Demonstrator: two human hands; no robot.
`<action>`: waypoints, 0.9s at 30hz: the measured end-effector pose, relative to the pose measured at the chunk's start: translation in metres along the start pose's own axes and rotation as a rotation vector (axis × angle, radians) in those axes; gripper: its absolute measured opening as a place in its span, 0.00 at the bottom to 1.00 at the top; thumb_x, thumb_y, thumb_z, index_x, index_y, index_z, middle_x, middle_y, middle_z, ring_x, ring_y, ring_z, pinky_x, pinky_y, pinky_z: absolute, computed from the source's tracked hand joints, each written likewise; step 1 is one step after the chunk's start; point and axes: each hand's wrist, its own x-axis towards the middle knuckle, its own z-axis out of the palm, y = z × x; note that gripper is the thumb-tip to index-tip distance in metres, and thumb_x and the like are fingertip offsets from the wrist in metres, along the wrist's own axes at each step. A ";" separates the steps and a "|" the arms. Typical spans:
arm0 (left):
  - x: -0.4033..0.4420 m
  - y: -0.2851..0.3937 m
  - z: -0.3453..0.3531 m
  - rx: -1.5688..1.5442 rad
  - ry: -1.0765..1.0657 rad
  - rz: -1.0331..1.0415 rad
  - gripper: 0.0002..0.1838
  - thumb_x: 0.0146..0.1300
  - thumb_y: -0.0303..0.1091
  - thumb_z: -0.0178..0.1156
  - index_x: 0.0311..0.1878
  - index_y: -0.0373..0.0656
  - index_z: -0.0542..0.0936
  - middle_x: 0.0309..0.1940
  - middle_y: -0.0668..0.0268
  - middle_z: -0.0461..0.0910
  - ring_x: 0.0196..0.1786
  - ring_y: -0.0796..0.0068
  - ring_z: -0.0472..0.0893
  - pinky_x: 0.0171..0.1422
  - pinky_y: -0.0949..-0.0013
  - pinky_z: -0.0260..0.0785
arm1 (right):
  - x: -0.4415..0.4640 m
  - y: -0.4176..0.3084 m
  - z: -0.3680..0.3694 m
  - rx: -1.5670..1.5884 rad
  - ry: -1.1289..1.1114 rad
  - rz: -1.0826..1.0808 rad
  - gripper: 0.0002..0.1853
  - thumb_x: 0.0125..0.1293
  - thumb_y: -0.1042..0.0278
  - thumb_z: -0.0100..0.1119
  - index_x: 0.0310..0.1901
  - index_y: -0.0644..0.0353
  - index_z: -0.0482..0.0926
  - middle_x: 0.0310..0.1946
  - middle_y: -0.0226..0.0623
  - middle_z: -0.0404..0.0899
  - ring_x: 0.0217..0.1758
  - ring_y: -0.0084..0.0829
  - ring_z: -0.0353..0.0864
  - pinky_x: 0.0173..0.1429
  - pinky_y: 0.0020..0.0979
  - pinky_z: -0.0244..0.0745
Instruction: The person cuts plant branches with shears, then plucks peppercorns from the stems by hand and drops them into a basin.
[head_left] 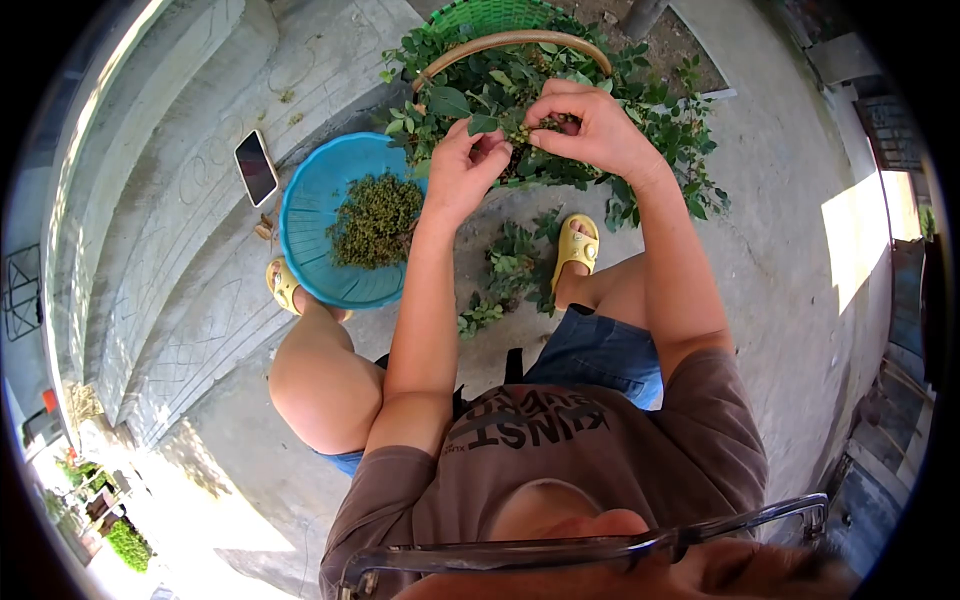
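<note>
Both hands meet over a basket of leafy branches (pixel 640 130) with a curved brown handle (pixel 510 38). My left hand (pixel 468 172) pinches a green leafy sprig (pixel 482 122) by its leaf. Close on its right, my right hand (pixel 590 128) has thumb and forefinger closed at a small greenish cluster (pixel 522 132) on the sprig. Below and to the left, a round blue basin (pixel 310 225) holds a heap of small green-brown clusters (pixel 375 222).
A phone (pixel 256 168) lies on the concrete step (pixel 215 120) left of the basin. Cut leafy sprigs (pixel 512 255) lie on the ground between my feet, which wear yellow sandals (pixel 577 245). A green woven basket (pixel 490 14) stands at the top.
</note>
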 end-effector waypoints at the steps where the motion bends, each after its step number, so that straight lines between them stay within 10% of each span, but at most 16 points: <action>1: -0.001 0.000 -0.001 0.009 0.005 -0.063 0.06 0.58 0.28 0.63 0.36 0.41 0.76 0.35 0.73 0.69 0.35 0.82 0.70 0.40 0.74 0.65 | 0.000 0.001 0.001 0.002 0.001 0.001 0.07 0.56 0.72 0.62 0.36 0.62 0.79 0.30 0.28 0.70 0.28 0.19 0.67 0.30 0.23 0.62; 27: 0.002 0.007 0.002 0.152 -0.002 0.116 0.06 0.57 0.29 0.64 0.32 0.37 0.78 0.31 0.72 0.71 0.31 0.83 0.71 0.36 0.76 0.65 | 0.000 0.022 0.017 0.005 0.009 0.094 0.08 0.56 0.72 0.60 0.35 0.67 0.76 0.29 0.33 0.73 0.33 0.24 0.72 0.39 0.27 0.68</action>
